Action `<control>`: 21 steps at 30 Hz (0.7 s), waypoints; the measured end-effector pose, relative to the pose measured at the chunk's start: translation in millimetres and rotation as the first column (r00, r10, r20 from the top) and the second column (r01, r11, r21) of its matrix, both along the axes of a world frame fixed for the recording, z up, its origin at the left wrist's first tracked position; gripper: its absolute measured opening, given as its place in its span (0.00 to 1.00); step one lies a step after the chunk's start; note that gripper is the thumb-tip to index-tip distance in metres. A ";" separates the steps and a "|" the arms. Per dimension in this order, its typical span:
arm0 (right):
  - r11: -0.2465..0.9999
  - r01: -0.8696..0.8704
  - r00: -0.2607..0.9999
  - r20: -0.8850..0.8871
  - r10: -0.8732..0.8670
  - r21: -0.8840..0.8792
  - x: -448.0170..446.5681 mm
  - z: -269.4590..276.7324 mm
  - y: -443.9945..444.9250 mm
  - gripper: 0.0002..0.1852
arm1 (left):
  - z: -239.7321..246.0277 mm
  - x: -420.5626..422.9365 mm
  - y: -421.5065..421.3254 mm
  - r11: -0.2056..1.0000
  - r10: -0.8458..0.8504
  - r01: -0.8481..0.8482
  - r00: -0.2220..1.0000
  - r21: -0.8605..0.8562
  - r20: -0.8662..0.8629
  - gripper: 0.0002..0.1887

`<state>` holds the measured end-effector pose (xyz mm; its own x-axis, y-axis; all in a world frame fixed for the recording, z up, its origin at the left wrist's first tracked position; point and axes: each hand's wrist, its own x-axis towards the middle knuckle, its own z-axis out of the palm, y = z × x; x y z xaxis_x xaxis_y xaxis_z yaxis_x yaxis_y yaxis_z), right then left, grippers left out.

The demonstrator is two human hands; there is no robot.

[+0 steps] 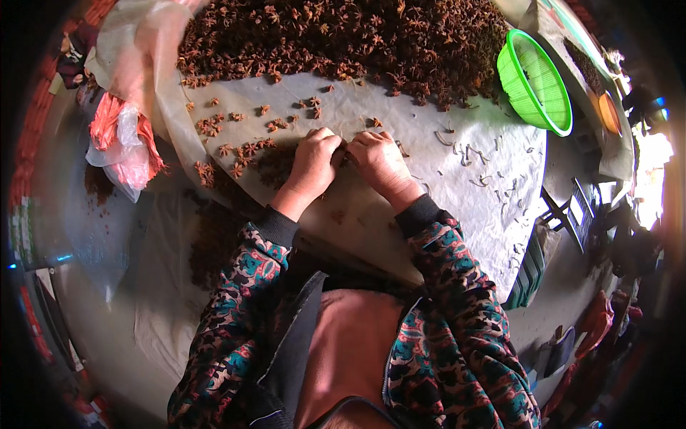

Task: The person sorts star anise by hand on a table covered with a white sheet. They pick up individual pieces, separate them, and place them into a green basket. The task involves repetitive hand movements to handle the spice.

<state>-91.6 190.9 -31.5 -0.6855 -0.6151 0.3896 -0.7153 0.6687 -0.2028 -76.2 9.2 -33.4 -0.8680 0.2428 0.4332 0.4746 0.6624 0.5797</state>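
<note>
My left hand (316, 163) and my right hand (381, 163) meet fingertip to fingertip above a pale plastic sheet (364, 220). Between the bent fingers shows a small dark piece (340, 154), mostly hidden, which looks like star anise. Just beyond my right fingers lies a loose star anise pod (377, 123). To the left of my left hand, small clusters of star anise (246, 153) are scattered on the sheet. Thin, curved stems (466, 153) lie strewn to the right of my right hand.
A large heap of dried star anise (343, 40) covers the far side of the sheet. At the right edge stands a tilted green plastic basket (536, 80). Red and clear plastic bags (126, 142) hang at the left. A slatted dark object (576, 212) stands beyond the right edge.
</note>
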 end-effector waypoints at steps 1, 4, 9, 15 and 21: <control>1.000 -0.010 1.000 -0.015 0.010 -0.009 0.3 -0.7 1.5 0.01 | 0.9 -0.2 1.1 0.999 -0.012 0.012 1.000 0.041 0.007 0.04; 0.999 -0.025 0.999 -0.046 0.026 0.034 1.1 -0.3 7.1 0.00 | 1.2 1.3 1.8 0.999 -0.029 0.028 0.999 0.033 0.039 0.06; 0.991 0.037 0.998 -0.048 -0.031 0.126 4.9 14.9 -12.8 0.02 | -0.1 -1.9 -1.2 1.000 0.013 -0.012 0.998 -0.018 0.053 0.05; 0.860 0.487 0.860 -0.089 -0.502 -0.152 -15.0 -6.9 54.9 0.02 | 8.7 -1.7 -2.4 0.998 0.020 -0.013 0.994 -0.062 0.106 0.08; 0.881 0.386 0.911 -0.040 -0.411 -0.274 11.2 -5.8 112.7 0.15 | 35.4 -6.7 68.3 0.991 -0.050 0.031 0.988 -0.132 -0.143 0.27</control>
